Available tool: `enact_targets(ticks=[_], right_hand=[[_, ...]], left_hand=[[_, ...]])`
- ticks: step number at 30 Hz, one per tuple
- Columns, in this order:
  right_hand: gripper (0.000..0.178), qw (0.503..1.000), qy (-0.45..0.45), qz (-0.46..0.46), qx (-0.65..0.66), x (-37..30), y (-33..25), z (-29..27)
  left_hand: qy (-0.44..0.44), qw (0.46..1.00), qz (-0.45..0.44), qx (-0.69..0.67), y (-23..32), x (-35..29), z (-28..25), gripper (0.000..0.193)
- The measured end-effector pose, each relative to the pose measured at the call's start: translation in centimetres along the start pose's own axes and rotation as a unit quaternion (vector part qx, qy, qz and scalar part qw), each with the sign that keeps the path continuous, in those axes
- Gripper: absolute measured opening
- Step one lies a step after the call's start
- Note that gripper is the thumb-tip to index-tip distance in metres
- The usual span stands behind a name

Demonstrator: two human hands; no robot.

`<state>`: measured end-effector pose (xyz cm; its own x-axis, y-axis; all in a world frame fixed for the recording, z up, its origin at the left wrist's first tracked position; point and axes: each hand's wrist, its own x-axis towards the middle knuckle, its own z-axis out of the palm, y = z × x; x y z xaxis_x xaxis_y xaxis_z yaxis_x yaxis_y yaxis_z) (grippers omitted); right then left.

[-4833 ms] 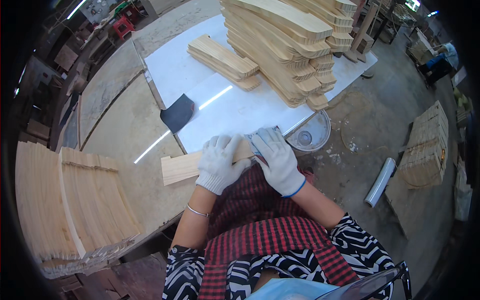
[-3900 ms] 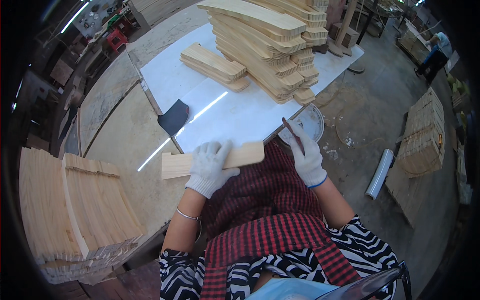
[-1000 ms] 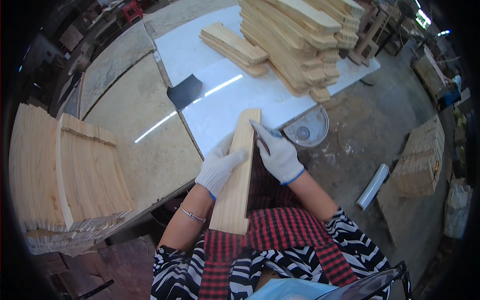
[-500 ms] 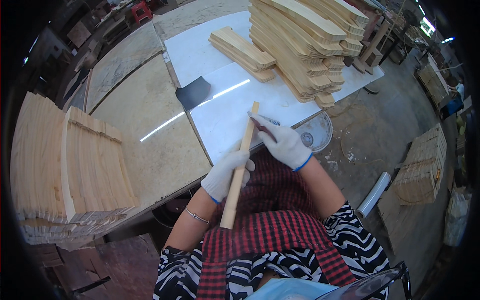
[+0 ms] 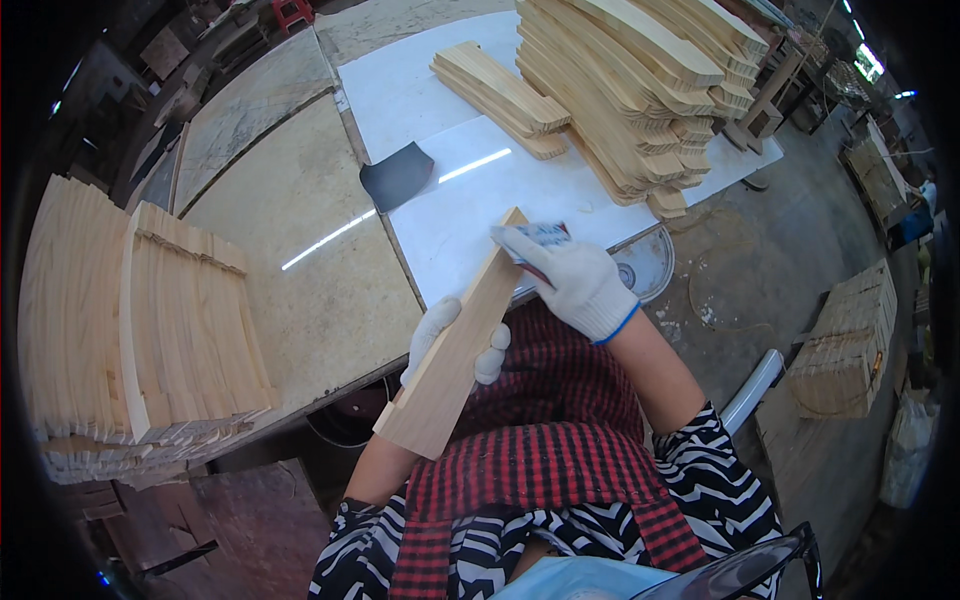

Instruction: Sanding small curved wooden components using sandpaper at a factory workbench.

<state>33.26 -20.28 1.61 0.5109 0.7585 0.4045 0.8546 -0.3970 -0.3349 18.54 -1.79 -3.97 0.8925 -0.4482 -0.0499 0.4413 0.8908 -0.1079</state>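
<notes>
**While gripping a wooden piece [image 5: 452,350] in the left hand [image 5: 431,328], holding a folded sheet [image 5: 548,234] at its far end with the right hand [image 5: 585,280]**

Closest, at the lower edge, light blue cloth [image 5: 590,578] and dark-lensed glasses [image 5: 755,562]; just above, a red-and-black checked apron [image 5: 540,460] and a black-and-white sleeve [image 5: 715,480] at its right. Then the wooden piece, pale, long and flat, slanting up and rightward, near end overlapping the left forearm in view, far end against the backdrop of the bench [image 5: 300,220]. Narrow around it, the gloved left hand, with digits along both long edges and palm hidden behind. At the far end, the gloved right hand, bent around the folded sheet; one face pale with blue print, another reddish-brown. Impossible to tell how firmly pressed.

Beyond, on the bench, a white sheet [image 5: 460,215], with a dark grey patch [image 5: 397,176] across its left edge. Well to the left, close-packed boards [image 5: 190,330]. Farther up the white sheet, a low stack [image 5: 500,95] of shaped wood, and near it, to the right, a taller stack [image 5: 620,90].

Past the right edge, a round pale tub [image 5: 650,262], then a tied bundle [image 5: 840,340] of boards. Farthest, a red stool [image 5: 291,12] at the top left and a blurred person [image 5: 928,195] at the right rim.
</notes>
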Motion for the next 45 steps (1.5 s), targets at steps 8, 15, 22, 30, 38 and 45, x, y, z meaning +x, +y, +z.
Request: enact_targets(ticks=[8,15,22,30,38,45], right_hand=[[0.051,0.995,-0.052,0.034,-0.075,-1.1,1.9,0.7],[0.052,0.966,-0.066,0.019,0.249,-1.2,-5.7,-2.9],[0.059,0.969,-0.139,-0.160,0.125,-0.5,-12.4,-1.0],[0.063,0.966,-0.093,-0.176,0.163,0.3,-11.8,-1.7],[0.067,0.956,-0.160,-0.167,0.179,-1.8,-10.6,-0.6],[0.060,0.970,-0.124,-0.114,0.174,-2.2,-8.7,-0.5]], left_hand=[[-0.082,0.996,-0.031,-0.014,1.1,-0.3,-0.4,0.065],[0.040,0.922,0.237,0.305,3.3,0.6,4.9,0.058],[-0.029,0.879,0.310,0.360,4.1,2.6,7.2,0.047],[-0.101,0.866,0.326,0.365,5.2,2.8,8.8,0.055],[-0.144,0.847,0.366,0.358,6.2,2.6,9.3,0.060],[-0.108,0.771,0.413,0.472,8.7,2.9,9.0,0.069]])
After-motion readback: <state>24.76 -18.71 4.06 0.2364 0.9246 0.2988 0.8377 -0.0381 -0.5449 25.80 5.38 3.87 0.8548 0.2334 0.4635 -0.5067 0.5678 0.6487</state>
